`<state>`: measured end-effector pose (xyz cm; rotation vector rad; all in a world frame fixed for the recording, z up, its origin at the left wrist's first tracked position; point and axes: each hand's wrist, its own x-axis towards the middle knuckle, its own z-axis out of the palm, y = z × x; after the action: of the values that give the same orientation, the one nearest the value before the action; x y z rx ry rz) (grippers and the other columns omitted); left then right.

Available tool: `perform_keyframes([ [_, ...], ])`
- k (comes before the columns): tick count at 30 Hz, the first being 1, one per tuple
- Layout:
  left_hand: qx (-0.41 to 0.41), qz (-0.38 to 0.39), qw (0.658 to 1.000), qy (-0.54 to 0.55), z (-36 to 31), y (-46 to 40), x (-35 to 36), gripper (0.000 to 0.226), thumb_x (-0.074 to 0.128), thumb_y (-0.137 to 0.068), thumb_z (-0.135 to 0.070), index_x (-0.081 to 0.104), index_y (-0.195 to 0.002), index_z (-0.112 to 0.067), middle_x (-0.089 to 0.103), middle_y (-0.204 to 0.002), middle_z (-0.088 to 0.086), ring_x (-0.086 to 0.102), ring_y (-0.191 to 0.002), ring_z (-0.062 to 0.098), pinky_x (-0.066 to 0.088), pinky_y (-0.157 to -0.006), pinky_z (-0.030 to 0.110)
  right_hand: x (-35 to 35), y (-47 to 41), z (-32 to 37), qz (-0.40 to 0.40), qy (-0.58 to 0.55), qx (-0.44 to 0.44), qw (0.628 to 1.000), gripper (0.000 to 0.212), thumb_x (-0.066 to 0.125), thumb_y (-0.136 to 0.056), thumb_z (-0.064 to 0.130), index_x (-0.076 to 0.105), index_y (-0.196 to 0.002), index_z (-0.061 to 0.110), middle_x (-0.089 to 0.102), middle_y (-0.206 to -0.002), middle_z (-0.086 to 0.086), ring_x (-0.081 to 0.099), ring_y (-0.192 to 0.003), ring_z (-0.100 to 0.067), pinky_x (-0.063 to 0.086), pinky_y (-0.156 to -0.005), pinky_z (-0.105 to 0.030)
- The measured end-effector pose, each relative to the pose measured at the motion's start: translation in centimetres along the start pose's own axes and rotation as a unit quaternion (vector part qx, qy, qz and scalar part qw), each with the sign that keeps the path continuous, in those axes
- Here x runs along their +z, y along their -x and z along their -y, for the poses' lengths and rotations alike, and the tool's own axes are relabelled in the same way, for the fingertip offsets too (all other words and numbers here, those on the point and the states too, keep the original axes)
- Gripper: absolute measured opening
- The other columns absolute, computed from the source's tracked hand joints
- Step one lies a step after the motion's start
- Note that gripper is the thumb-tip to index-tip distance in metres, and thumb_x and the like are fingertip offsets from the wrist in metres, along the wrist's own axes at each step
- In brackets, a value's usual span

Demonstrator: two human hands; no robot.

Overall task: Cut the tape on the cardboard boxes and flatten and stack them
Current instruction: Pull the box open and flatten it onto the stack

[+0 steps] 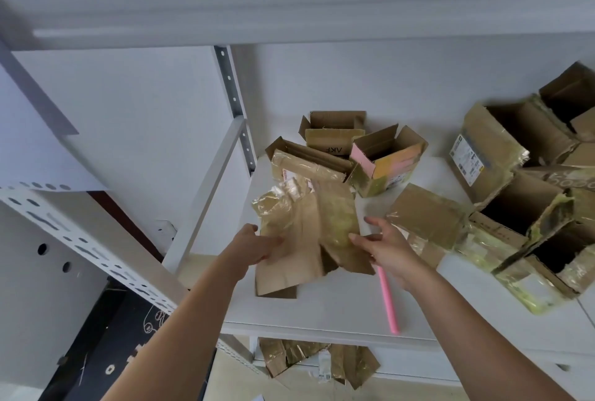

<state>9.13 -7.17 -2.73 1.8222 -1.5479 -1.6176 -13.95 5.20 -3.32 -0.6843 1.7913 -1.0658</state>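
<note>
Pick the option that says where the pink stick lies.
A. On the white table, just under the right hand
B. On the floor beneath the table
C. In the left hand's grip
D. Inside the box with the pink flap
A: the pink stick lies flat on the white table, running from under the right hand toward the table's near edge.

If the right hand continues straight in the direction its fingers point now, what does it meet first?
The right hand points up and left, with its grip already on the flattened box. Going on, it would probably press further into that same cardboard first; beyond it lie the opened boxes, though depth is unclear.
</note>
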Motion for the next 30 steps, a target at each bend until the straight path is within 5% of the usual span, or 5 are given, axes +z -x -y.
perform_keyframes([
  [9,-0.025,-0.054,0.994,-0.088,3.4,-1.9,2.2,0.093,0.079,-0.080,-0.039,0.025,-0.146,-0.001,0.042,-0.140,0.015,0.043,-0.126,0.030,0.040,-0.090,0.035,0.9,-1.0,-1.8,-0.055,0.237,0.005,0.970,0.048,0.068,-0.087,0.017,0.048,-0.130,0.022,0.064,-0.092,0.005,0.063,-0.072,-0.009,0.044,-0.056,-0.024],
  [14,0.071,-0.041,0.946,-0.313,3.9,-2.1,2.9,0.084,0.076,-0.082,-0.037,0.026,-0.150,-0.036,0.027,-0.154,0.006,0.034,-0.134,0.037,0.035,-0.109,0.048,2.1,-1.0,-3.2,-0.021,0.314,-0.063,0.947,0.075,0.066,-0.090,0.016,0.023,-0.147,0.036,0.064,-0.097,0.002,0.061,-0.071,-0.012,0.048,-0.060,-0.028],
  [21,0.093,0.045,0.891,-0.442,5.7,-2.4,3.2,0.080,0.072,-0.082,-0.047,0.028,-0.148,-0.045,0.007,-0.161,-0.009,0.011,-0.139,0.038,0.033,-0.109,0.057,4.8,-1.6,-4.5,-0.060,0.545,-0.162,0.821,0.043,0.060,-0.092,0.013,0.052,-0.132,0.025,0.030,-0.142,-0.007,0.040,-0.123,-0.029,0.045,-0.100,-0.043],
  [25,0.136,-0.003,0.859,-0.493,5.8,-2.5,3.6,0.076,0.074,-0.079,-0.049,0.035,-0.144,-0.040,0.021,-0.153,0.001,0.020,-0.138,0.037,0.027,-0.112,0.054,5.6,-3.0,-5.6,0.097,0.523,-0.157,0.832,0.073,0.058,-0.094,0.045,0.022,-0.155,0.025,-0.004,-0.165,-0.002,0.003,-0.151,-0.030,0.016,-0.119,-0.051],
  [30,0.135,0.002,0.863,-0.487,6.2,-2.6,4.1,0.077,0.074,-0.081,-0.043,0.033,-0.146,-0.035,0.014,-0.160,0.004,0.003,-0.147,0.041,0.019,-0.118,0.057,5.4,-3.8,-6.0,0.124,0.559,-0.143,0.807,0.083,0.059,-0.092,0.050,0.011,-0.157,0.027,-0.012,-0.165,-0.001,-0.007,-0.152,-0.026,0.017,-0.120,-0.051],
])
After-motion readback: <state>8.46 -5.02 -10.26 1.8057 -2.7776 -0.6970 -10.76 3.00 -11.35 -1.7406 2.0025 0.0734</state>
